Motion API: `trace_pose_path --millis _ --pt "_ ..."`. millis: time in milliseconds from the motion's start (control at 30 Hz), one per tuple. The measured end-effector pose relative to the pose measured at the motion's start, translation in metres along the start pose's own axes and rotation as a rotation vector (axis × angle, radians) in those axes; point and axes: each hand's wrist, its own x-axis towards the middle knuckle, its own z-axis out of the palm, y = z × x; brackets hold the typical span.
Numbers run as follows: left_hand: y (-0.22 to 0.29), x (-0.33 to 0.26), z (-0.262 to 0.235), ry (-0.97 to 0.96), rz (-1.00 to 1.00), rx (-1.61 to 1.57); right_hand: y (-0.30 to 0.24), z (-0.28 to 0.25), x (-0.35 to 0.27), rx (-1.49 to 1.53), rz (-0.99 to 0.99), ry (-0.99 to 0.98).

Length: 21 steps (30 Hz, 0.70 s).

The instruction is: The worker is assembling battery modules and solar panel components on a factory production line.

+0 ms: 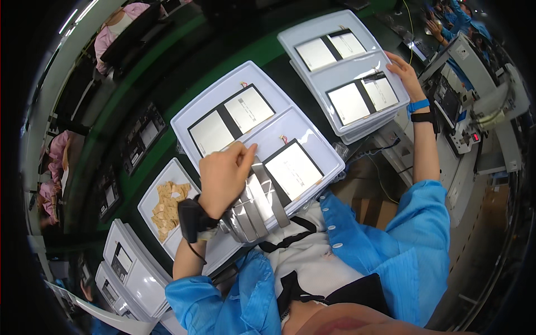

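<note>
My left hand (223, 173), fingers curled, hovers over the near left side of the middle white tray (329, 167). What its fingers hold, if anything, is hidden. Beside that hand lie several glossy grey strips (257, 201), partly over a flat battery pack (293, 170) with a silver face and black edging. Another battery pack (231, 120) with a short red wire sits in the tray's far compartment. At the upper right my right hand (405, 75) grips the edge of the top tray (363, 62) of a stack. This tray holds two more battery packs, one per compartment.
A smaller white tray (147, 206) at left holds a heap of tan paper pieces (167, 209). Stacked trays (148, 279) stand at lower left. Opened laptop bases (145, 137) lie along the green bench. A machine (474, 111) stands at right; people in pink sit across.
</note>
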Motion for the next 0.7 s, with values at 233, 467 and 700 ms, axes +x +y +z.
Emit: trace_pose_path --millis 233,467,700 --pt "0.002 -0.003 0.003 0.053 0.030 -0.004 0.101 -0.042 0.019 -0.588 0.099 0.064" --pt "0.001 0.000 0.007 0.071 0.016 -0.066 0.100 -0.054 0.010 -0.838 0.139 0.181" --pt "-0.001 0.002 0.009 0.046 0.053 -0.001 0.112 -0.028 0.023 -1.008 0.216 0.248"
